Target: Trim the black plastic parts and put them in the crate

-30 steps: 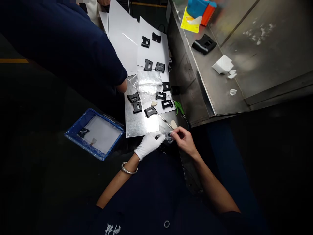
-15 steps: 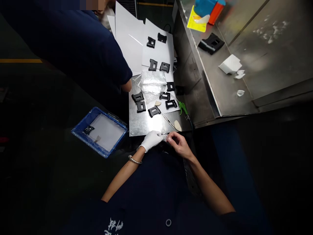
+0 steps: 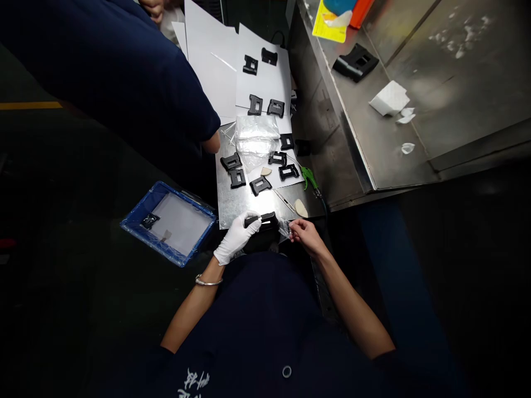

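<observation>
My left hand (image 3: 235,237), in a white glove, grips a small black plastic part (image 3: 265,221) at the near edge of a shiny metal sheet (image 3: 232,204). My bare right hand (image 3: 305,235) pinches a clear bit of film (image 3: 285,226) at the part's right end. Several more black parts (image 3: 260,185) lie on the sheet and on white paper (image 3: 265,77) beyond. A clear plastic bag (image 3: 257,138) rests among them.
A co-worker in a dark blue sleeve (image 3: 124,83) leans over the left side. A blue tray (image 3: 170,224) holding one black part sits at the left. Green-handled tool (image 3: 309,179), thin metal tool (image 3: 284,200) and a steel bench (image 3: 394,110) lie to the right.
My hands have drawn apart slightly. The black part now shows in my left hand, with the film stretched from it toward my right hand.
</observation>
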